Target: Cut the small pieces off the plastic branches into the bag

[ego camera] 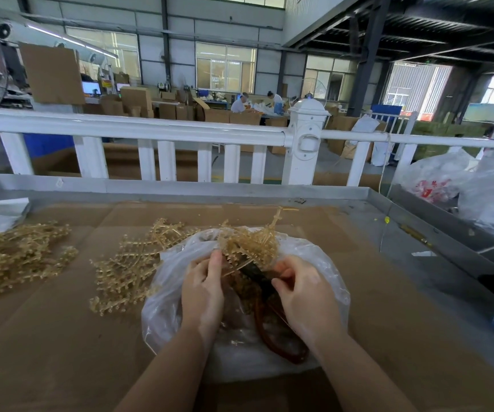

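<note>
Our left hand (202,289) pinches the stems of a tan plastic branch (250,248), fingers closed tight. Our right hand (303,295) curls shut around scissors (265,295) with red-brown handles, dark blades touching the stems. Both hover over the open clear bag (323,263) below. Left of our fingers: two loose branch piles (127,272), (16,257) on cardboard (61,337). Bare cardboard right; the tray's metal rim (240,193) beyond.
</note>
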`<state>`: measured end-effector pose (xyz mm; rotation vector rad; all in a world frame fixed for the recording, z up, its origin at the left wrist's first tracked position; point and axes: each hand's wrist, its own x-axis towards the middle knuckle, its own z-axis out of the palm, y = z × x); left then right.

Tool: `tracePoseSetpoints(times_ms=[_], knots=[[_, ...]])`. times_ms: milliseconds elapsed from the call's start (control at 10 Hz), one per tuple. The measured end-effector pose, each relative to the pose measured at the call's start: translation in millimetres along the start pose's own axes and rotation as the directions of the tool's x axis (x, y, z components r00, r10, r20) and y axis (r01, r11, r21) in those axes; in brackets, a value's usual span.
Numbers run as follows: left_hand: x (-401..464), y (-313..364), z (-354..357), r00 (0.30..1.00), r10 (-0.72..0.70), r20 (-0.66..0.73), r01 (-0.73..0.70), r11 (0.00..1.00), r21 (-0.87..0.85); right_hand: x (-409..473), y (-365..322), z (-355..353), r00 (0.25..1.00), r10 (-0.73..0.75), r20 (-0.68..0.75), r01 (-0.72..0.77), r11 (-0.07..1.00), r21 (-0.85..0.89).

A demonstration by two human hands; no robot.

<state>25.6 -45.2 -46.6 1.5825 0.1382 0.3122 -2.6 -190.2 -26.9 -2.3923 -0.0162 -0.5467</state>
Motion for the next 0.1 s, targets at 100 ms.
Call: tracePoseSetpoints(times_ms=[100], knots=[[7.2, 2.6, -2.3, 0.995, 0.087, -0.047, -0.073, 0.968, 0.239, -13.9, 6.9, -8.0, 0.992, -0.037, -0.122, 0.046, 0.997, 0.069]])
